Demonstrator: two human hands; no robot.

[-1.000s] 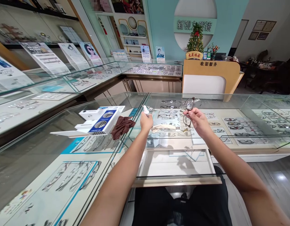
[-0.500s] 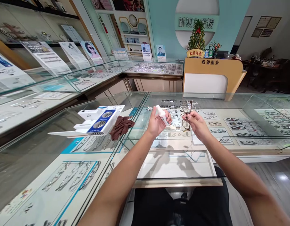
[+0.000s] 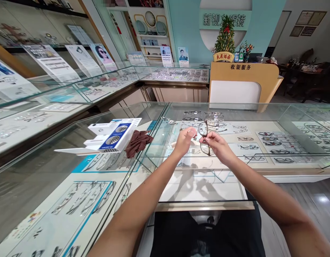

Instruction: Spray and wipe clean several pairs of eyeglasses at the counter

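My right hand (image 3: 217, 145) holds a pair of dark-framed glasses (image 3: 203, 132) upright above the glass counter (image 3: 181, 178). My left hand (image 3: 184, 141) is closed around a small white bottle (image 3: 192, 132), mostly hidden in my fingers, and held right up against the glasses. A brown cloth (image 3: 138, 141) lies crumpled on the counter to the left of my hands. A pale cloth lies on the glass behind my left hand, mostly hidden.
White and blue boxes (image 3: 111, 136) stand on a white tray left of the brown cloth. Several glasses frames (image 3: 272, 142) lie displayed under the glass. A wooden cashier desk (image 3: 242, 82) stands beyond, with more display cases (image 3: 100, 85) on the left.
My left hand lifted the white bottle from beside the pale cloth and brought it rightward to the glasses. My right hand moved the glasses slightly left and lower.
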